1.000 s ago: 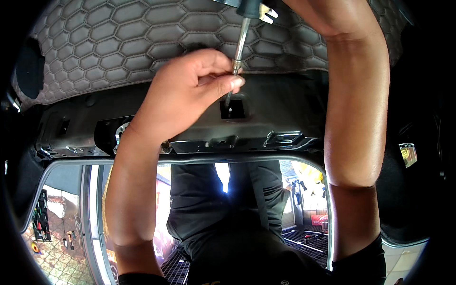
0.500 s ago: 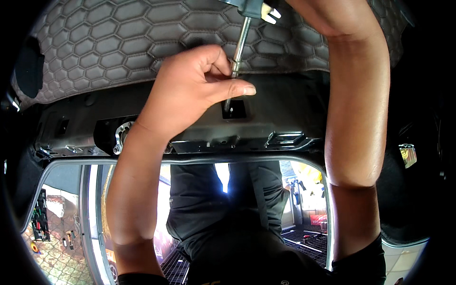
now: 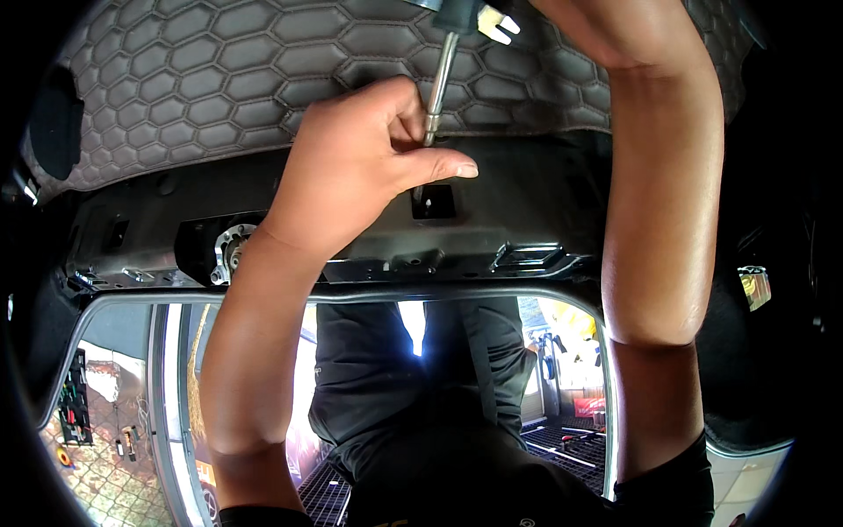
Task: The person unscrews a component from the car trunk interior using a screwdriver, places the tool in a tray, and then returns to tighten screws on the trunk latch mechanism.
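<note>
My left hand [image 3: 351, 171] is closed around a long metal driver shaft [image 3: 441, 83], with the fingers curled behind it and the thumb stretched across its front. The shaft slants down from a dark tool body [image 3: 458, 16], cut off by the top edge, with a pale forked piece [image 3: 499, 25] beside it. Its lower end reaches a square hole [image 3: 443, 204] in a black panel [image 3: 527, 193]; how deep it goes I cannot tell. At the top right, only the wrist and part of my right hand [image 3: 584, 31] show, near the tool; its fingers are outside the picture.
Quilted dark lining [image 3: 219, 79] stretches behind the panel. A metal latch-like part [image 3: 230, 250] sits beside my left forearm. A rubber-edged rim [image 3: 457, 294] runs between panel and my body. Below left hangs a black tool rack [image 3: 76, 400]; a dark grid floor [image 3: 571, 457] lies below right.
My left hand has shifted slightly to the right along with its forearm. The shaft's metal collar sits a little lower and further left. My right arm has hardly moved.
</note>
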